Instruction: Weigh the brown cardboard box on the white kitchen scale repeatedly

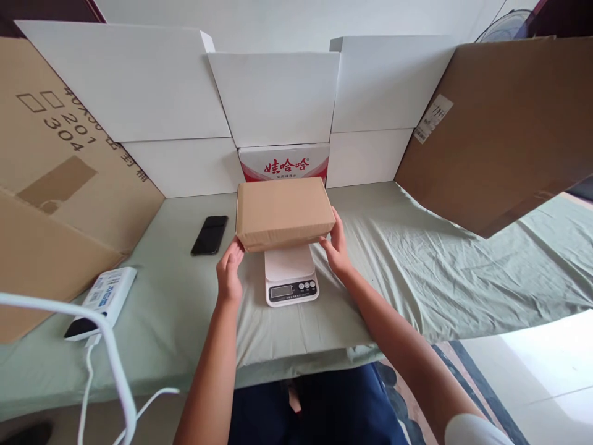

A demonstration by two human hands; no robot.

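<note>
1. Gripping a closed brown cardboard box (285,207) between them, the left hand (229,275) and the right hand (337,248) are pressing at its opposite ends, set apart by the box's length.
2. The left hand is touching the lower front corner on its side, with the thumb lying uppermost.
3. The right hand is supporting the other end, its fingers wrapping the side and its thumb reaching to the lower front edge.
4. The cardboard box is sitting over the rear part of a white digital scale (290,262), hiding that part; whether it is touching the weighing plate, I cannot tell.
5. The scale's front panel, with a small display (281,291) and round buttons (307,285), is facing the person.
6. A black phone (210,235) is lying just left of the box on a green cloth (370,284).
7. Farther left, a white device (104,300) is resting near a large printed carton (60,148), with a white cable (89,364) running from it.
8. Behind the box, a red-and-white carton (283,162) is standing beneath a white panel (278,93).
9. On the right, another large brown carton (504,123) is bearing a white label (434,117).
</note>
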